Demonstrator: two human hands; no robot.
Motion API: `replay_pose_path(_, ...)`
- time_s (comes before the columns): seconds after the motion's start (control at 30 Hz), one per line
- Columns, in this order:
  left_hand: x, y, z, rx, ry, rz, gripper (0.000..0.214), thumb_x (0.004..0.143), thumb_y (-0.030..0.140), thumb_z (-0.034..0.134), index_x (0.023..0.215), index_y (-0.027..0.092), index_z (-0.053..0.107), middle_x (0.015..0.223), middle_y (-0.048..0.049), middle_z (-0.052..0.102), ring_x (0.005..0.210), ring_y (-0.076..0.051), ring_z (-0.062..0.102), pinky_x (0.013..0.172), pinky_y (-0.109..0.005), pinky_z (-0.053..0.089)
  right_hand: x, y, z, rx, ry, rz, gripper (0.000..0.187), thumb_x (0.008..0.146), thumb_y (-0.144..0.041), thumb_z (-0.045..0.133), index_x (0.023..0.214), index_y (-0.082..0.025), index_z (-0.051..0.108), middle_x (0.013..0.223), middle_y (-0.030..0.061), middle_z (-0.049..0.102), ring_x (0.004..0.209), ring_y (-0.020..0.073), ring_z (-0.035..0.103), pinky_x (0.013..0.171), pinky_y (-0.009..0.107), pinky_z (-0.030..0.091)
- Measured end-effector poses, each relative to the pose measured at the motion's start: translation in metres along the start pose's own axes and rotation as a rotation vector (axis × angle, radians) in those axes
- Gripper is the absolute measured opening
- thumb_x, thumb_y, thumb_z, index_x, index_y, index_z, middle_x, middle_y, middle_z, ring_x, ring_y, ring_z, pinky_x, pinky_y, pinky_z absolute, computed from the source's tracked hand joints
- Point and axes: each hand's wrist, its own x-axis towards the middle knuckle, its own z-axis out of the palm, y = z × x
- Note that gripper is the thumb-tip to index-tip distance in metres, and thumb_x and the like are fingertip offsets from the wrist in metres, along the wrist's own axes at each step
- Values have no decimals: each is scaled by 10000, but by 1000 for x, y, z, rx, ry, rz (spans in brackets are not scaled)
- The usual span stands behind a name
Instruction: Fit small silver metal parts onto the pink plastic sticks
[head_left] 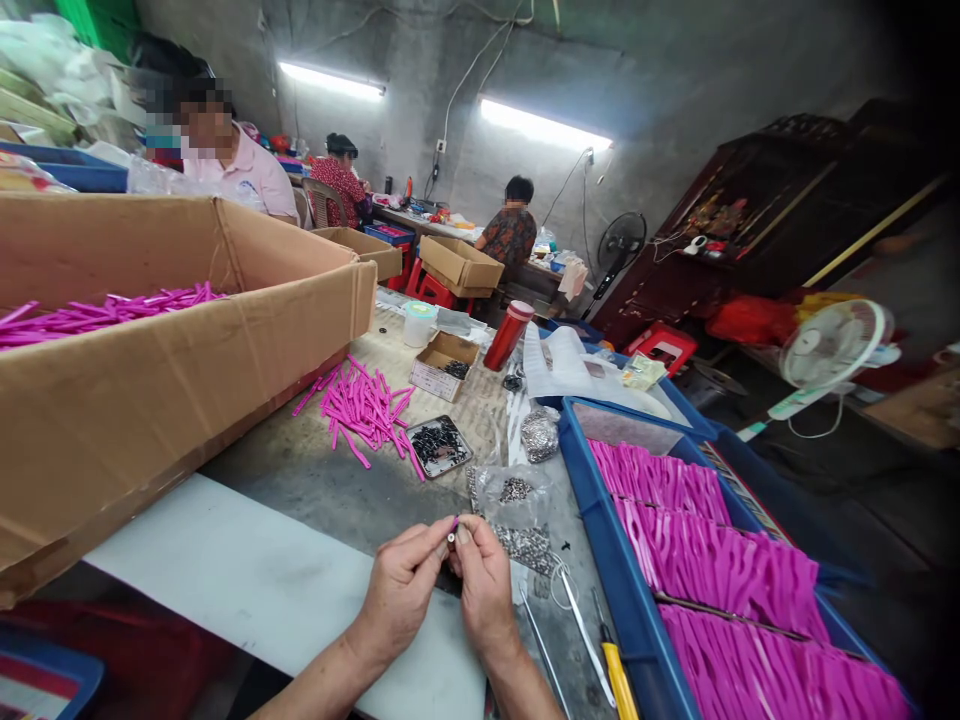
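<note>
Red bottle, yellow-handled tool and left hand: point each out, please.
Red bottle (510, 337): head view, middle of its side.
Yellow-handled tool (616, 675): head view, on the handle.
Left hand (397, 590): head view, back of the hand.

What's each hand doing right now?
Left hand: closed, fingertips pinching a small purple piece, mostly hidden.
Right hand: closed, fingertips pinching at the same piece.

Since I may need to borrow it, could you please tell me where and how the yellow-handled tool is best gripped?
Probably by its thick yellow handle, from above and the near side, with the right hand once free: the handle points toward the person, the thin shaft points away, and the blue tray's wall stands close on the right.
</note>
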Motion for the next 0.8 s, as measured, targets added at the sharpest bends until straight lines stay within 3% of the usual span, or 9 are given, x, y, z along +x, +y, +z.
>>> replay_pose_path(0.2,3,0,3,-34,21,-33,266,762,192,450,957,176,631,654,-33,617,600,-131,556,552,-216,470,5,3,1,167,-5,122,199,737,-347,499,664,-163,478,483,-77,308,429,64,247,401,182,204)
replay_pose_path(0.33,2,-4,3,-87,67,-122,264,732,171,475,937,176,641,723,-45,628,641,-137,563,583,-223,475,13,2,-3,137,42,130,221,706,-371,522,692,-153,486,517,-62,389,417,53,271,398,177,213)
replay_pose_path(0.43,2,-8,2,-157,145,-213,272,709,186,503,945,169,637,727,-43,614,576,-118,539,512,-205,462,19,-2,-11,-11,93,119,241,685,-379,528,733,-144,507,542,-47,429,418,58,304,394,180,225)
replay_pose_path(0.57,3,-12,-1,-253,263,-300,287,683,226,544,947,158,635,682,-22,574,449,-68,446,393,-172,393,24,-11,-22,-302,38,61,188,716,-323,477,742,-147,536,556,-28,471,450,90,378,431,205,292)
replay_pose_path(0.7,4,-14,-3,-311,336,-342,308,661,252,573,941,142,637,667,-15,550,415,-48,390,364,-167,359,24,-16,-20,-753,-84,-126,136,729,-185,449,733,-150,581,690,32,574,666,158,505,617,260,372)
replay_pose_path(0.8,3,-14,-4,-321,335,-343,307,655,254,577,930,134,643,658,-22,545,420,-53,388,360,-170,360,25,-14,-14,-1008,-251,-213,161,736,-114,440,751,-143,597,724,50,587,706,163,519,645,256,380)
